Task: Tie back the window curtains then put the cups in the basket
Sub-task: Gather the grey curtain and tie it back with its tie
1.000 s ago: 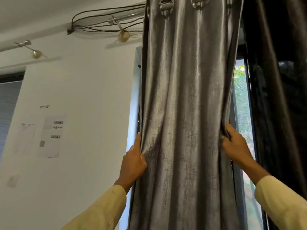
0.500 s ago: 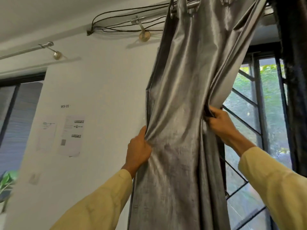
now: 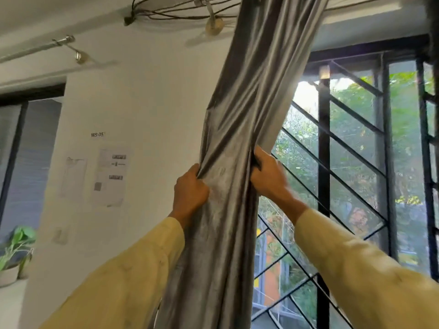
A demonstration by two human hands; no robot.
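Observation:
A shiny grey curtain point(image 3: 256, 96) hangs from the rod at the top and is bunched into a narrow column at the left side of the window. My left hand point(image 3: 190, 193) grips its left edge at about mid height. My right hand point(image 3: 267, 176) grips the right edge at the same level, fingers curled behind the fabric. Both arms wear pale yellow sleeves. No cups or basket are in view.
The window point(image 3: 351, 162) with black diagonal bars is uncovered to the right; a dark curtain point(image 3: 433, 32) hangs at the far right edge. White wall with paper sheets point(image 3: 111, 176) at left, a potted plant point(image 3: 14, 252) on a ledge at lower left, cables near the rod above.
My hands have drawn closer together, gathering the spread curtain into a tight bundle and pulling it left. More of the barred window now shows on the right.

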